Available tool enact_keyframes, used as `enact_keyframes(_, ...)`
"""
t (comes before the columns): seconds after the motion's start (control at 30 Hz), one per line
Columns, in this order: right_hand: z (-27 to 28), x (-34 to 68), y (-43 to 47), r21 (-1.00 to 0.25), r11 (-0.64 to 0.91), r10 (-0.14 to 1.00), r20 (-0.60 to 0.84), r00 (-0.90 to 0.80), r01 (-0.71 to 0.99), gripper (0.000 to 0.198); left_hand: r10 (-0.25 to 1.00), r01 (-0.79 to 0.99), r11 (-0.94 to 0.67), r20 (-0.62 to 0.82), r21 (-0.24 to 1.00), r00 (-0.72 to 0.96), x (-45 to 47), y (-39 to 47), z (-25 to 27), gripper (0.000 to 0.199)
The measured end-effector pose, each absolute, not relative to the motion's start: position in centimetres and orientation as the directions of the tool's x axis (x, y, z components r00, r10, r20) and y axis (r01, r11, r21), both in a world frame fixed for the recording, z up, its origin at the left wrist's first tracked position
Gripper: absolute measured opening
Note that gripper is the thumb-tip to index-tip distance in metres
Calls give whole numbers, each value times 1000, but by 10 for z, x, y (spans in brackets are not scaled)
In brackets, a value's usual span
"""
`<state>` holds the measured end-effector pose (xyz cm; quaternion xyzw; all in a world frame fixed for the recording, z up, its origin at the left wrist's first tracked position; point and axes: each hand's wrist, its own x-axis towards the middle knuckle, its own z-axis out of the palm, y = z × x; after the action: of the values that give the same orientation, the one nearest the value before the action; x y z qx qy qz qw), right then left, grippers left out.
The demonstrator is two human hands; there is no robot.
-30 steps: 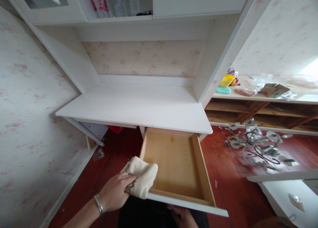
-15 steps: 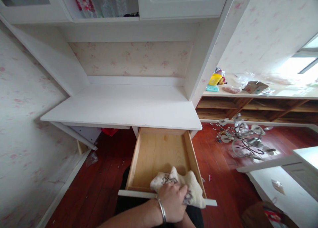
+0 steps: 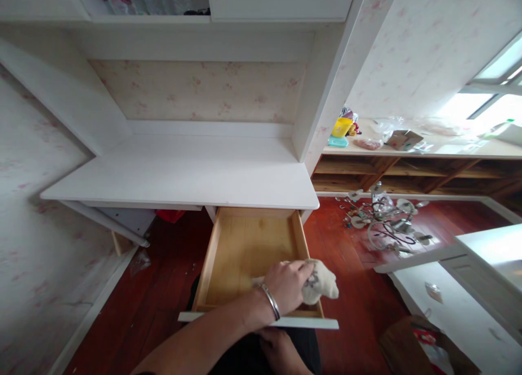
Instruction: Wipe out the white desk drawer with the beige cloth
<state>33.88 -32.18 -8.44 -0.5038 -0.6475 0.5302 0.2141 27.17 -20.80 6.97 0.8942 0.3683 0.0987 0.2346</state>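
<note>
A cream cloth [image 3: 320, 284] is clamped in the left hand [image 3: 285, 286] and pressed against the right wall of the open wooden drawer [image 3: 244, 250], near its front corner. The right hand [image 3: 277, 350] lies below the drawer front; whether its grip is closed cannot be told. Downward pressure could strain the extended drawer, and part of the cloth, draped over the rim, could slip outside.

A cream, seemingly patterned cloth [image 3: 320, 286] lies bunched over the open wooden drawer's [image 3: 244, 247] right wall.
</note>
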Motion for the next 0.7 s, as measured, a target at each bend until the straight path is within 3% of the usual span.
enact_keyframes(0.07, -79, 341, -323, -920, -39, 852, -235, -468, 390, 31, 705, 586, -679, 169, 443, 689, 278, -203, 82, 50)
enact_keyframes(0.13, -76, 341, -322, -915, -41, 860, -237, -452, 401, 33, 592, 493, -799, 305, 345, 746, 287, -202, 79, 44)
enact_keyframes(0.23, -75, 340, -319, -917, -35, 858, -231, -458, 397, 36, 363, 316, -929, 319, 190, 875, 298, -200, 43, 38)
enact_keyframes(0.27, -76, 340, -319, -923, -34, 854, -226, -468, 384, 37, 336, 301, -940, 284, 163, 898, 300, -197, 26, 36)
enact_keyframes(0.47, -95, 342, -323, -927, -73, 848, -252, -467, 367, 38, 276, 279, -960, 241, 22, 930, 310, -164, -48, 33)
enact_keyframes(0.57, -115, 342, -324, -915, -81, 837, -277, -472, 395, 36, 293, 305, -952, 224, -21, 930, 314, -137, -50, 34)
enact_keyframes(0.7, -135, 344, -324, -902, -87, 806, -314, -502, 423, 33, 405, 414, -910, 167, -23, 899, 315, -88, -43, 38)
